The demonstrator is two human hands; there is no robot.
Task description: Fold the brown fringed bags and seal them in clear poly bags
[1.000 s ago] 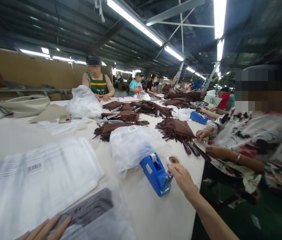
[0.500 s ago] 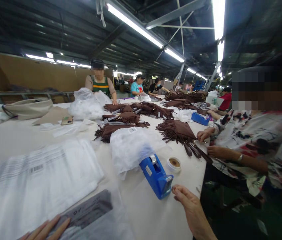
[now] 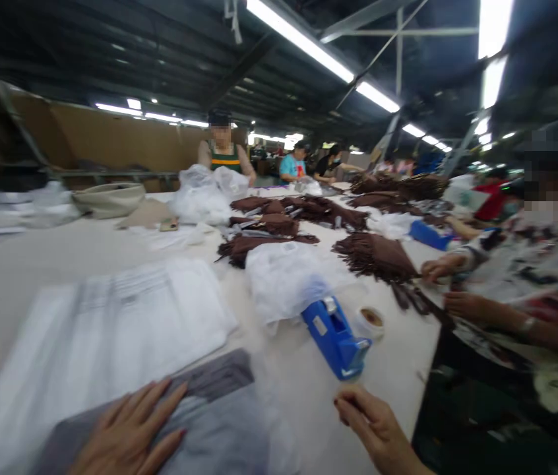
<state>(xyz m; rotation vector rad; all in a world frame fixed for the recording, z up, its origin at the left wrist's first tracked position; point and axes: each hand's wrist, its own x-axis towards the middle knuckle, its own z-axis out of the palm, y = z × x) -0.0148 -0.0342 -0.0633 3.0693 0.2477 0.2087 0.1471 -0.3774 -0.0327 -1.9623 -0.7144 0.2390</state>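
My left hand (image 3: 133,429) lies flat, fingers spread, on a grey folded cloth-like piece (image 3: 219,376) that appears to be inside a clear plastic bag. My right hand (image 3: 371,419) is pinched closed just in front of the blue tape dispenser (image 3: 336,340), apart from it. Whatever the pinched fingertips hold, if anything, is too small and blurred to make out. Beside the dispenser sits a roll of tape (image 3: 371,321). To the left of the dispenser is a crumpled clear plastic bag (image 3: 281,277).
A stack of flat white plastic bags (image 3: 125,330) lies on the left of the white table (image 3: 6,284). Brown fringed bags (image 3: 378,254) are spread across the middle. At the right edge a co-worker's hands (image 3: 462,300) work on a brown strap. Other people stand farther back.
My right hand has moved back from the dispenser's front end, toward me. My left hand has come further into view over the grey piece. The whole view has shifted, with things now further right.
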